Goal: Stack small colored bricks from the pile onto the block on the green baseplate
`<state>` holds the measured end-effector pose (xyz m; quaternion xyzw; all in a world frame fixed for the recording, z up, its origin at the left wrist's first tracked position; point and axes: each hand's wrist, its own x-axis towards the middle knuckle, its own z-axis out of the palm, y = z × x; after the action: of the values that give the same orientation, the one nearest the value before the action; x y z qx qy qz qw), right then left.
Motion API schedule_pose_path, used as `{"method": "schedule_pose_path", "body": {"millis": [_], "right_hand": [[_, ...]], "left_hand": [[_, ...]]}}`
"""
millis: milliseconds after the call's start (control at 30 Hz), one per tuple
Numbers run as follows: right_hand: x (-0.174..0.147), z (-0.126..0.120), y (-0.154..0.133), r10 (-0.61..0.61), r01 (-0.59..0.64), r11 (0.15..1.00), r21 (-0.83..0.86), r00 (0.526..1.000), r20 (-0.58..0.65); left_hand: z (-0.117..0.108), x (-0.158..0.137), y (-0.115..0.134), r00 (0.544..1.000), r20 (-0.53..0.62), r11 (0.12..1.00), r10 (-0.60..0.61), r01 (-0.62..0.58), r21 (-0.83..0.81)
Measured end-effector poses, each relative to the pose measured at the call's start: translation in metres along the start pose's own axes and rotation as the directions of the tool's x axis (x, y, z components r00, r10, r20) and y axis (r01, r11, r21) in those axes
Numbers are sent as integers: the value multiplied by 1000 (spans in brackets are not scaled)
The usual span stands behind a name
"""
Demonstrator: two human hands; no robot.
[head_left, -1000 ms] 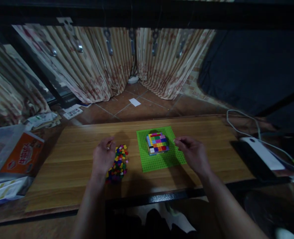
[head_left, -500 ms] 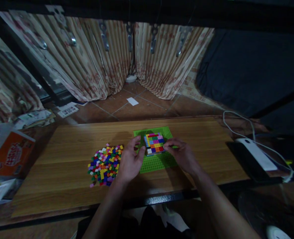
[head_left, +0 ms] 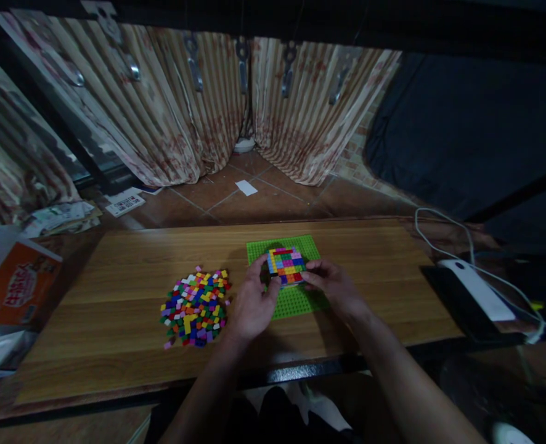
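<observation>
The wooden table [head_left: 116, 290] carries everything; its near edge is close to the forearms, so a careless elbow could knock something down. The green baseplate [head_left: 296, 303] lies flat on it and could slide if a hand presses sideways. Beside it, to the left, the pile of loose bricks [head_left: 194, 308] spreads near the left forearm, and a sweep of this arm might scatter it. The left hand [head_left: 254, 305] holds the left side of the brick block [head_left: 288, 262], which sits on the baseplate; too strong a squeeze could loosen its outer bricks. The right hand [head_left: 335, 287] has thumb and forefinger narrowly placed at the block's right edge; whether they pinch a small piece, I cannot tell in this dim view. A push from one side only could tilt the block.
</observation>
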<state>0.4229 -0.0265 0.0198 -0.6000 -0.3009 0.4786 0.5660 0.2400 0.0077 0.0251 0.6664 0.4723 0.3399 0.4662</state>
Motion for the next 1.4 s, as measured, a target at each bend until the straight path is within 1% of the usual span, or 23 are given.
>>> {"method": "schedule_pose_path", "body": {"millis": [133,300,500,633,667,733,800,867,900,933,1000,1067,1100,1133,1167,1200,1300,1367,1400], "right_hand": [[-2,2,-1,54,-57,993,104,998,30],[-4,7,-2,74,-72,988,137,997,-11],[-1,-1,-8,68,-68,998,-2,998,-8],[3,-3,-12,43,-48,998,-28,990,-135],[4,-1,-11,39,-46,998,-43,989,-145],[6,3,-9,40,-53,993,-105,991,-128],[9,6,-5,37,-62,977,-206,992,-124],[12,5,-3,-21,-39,945,-324,983,-180],[14,5,-2,-85,-7,925,-380,970,-226],[15,4,-3,-175,41,901,-433,946,-274],[15,7,-7,-380,167,842,-513,859,-344],[8,18,-13,-538,307,784,-540,770,-344],[2,27,-16,-595,374,756,-536,735,-326],[-4,37,-17,-638,433,729,-530,712,-295],[-12,48,-18,-672,485,701,-522,695,-257],[-19,59,-18,-693,526,675,-518,693,-199],[-34,91,-13,-708,642,579,-502,702,82],[-35,109,-8,-679,708,529,-469,684,267],[-34,117,-6,-658,729,514,-452,673,337]], "left_hand": [[2,-1,-1,1000,-8,1000,-7,7,10],[4,1,-2,1000,-26,1000,14,-14,-7],[3,2,-1,999,-32,1000,19,-20,-14],[3,2,0,1000,-25,1000,2,-2,-14],[3,2,1,1000,-22,1000,0,0,-18],[3,2,2,1000,-29,1000,2,-2,-23],[3,1,3,999,-42,1000,7,-7,-17],[3,-1,5,999,-48,1000,5,-5,-7],[3,-2,5,999,-43,1000,-2,1,-5],[3,-3,5,999,-32,1000,-8,8,-8],[1,-4,6,1000,-29,1000,-4,3,-30],[-2,-5,5,997,-74,999,16,-19,-49],[-5,-4,5,993,-113,998,26,-32,-56],[-9,-3,5,987,-160,997,36,-46,-65],[-13,-2,4,977,-207,995,46,-62,-75],[-19,-1,3,965,-256,993,57,-82,-89],[-41,4,-2,910,-409,980,76,-145,-140],[-58,7,-6,861,-506,968,47,-165,-190],[-67,8,-7,834,-552,960,14,-165,-225]]}}
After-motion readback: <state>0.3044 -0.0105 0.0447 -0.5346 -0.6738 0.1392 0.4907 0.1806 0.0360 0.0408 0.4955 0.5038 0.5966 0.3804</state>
